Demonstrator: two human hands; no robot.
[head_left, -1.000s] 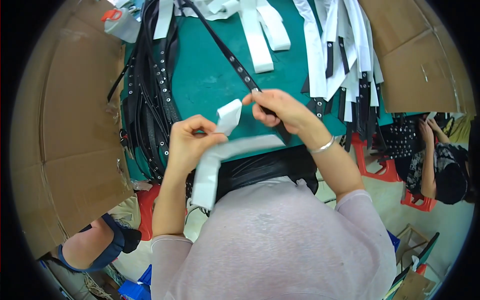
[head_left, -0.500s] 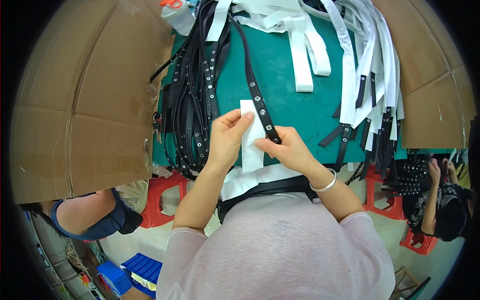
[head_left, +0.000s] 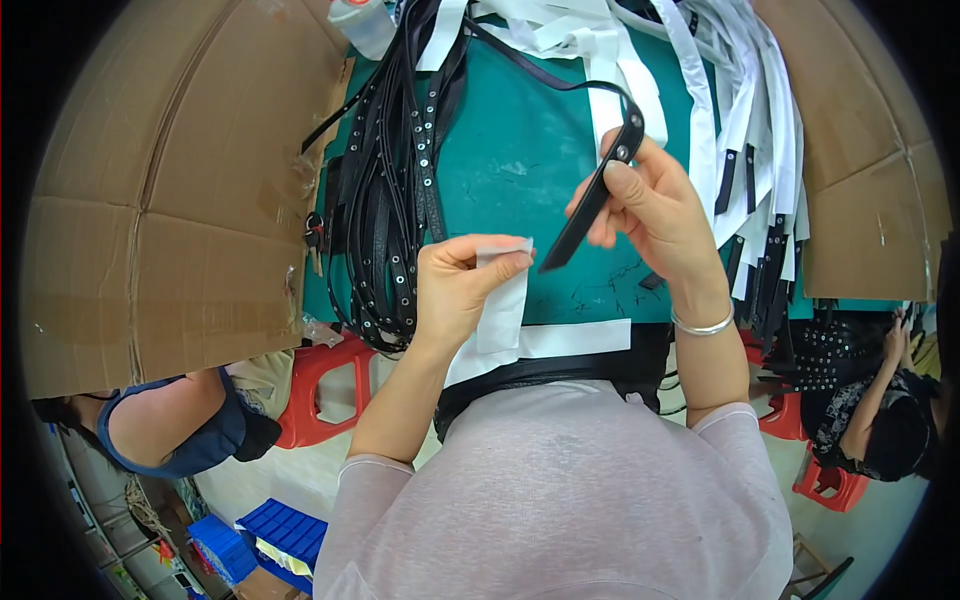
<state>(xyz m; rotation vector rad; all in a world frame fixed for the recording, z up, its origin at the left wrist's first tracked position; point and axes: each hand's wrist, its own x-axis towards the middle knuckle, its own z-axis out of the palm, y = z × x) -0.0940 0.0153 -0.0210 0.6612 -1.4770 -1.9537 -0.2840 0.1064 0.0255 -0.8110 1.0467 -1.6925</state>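
Between the thumb and fingers of my left hand (head_left: 452,290), the top of a white strip (head_left: 503,308) is pinched; its lower part hangs toward my lap. My right hand (head_left: 668,215), raised further up and to the right, grips a black eyelet belt (head_left: 582,220) near its end. The belt's tip slants down and left, apart from the white strip, while the rest arches back to the far side of the table. Another length of white strip (head_left: 580,338) lies across my lap. Beside my left hand hangs a bundle of black eyelet belts (head_left: 388,200).
Cardboard walls (head_left: 190,180) flank the green table (head_left: 490,130) on both sides. White-wrapped belts (head_left: 745,180) pile up at the right, and loose white strips (head_left: 560,38) lie at the back. A white bottle (head_left: 362,28) stands far left. People sit on red stools (head_left: 325,390) either side.
My right hand has moved up and right with the belt end, away from the white strip. My left hand keeps the strip, now slightly lower, its top folded over the fingers.
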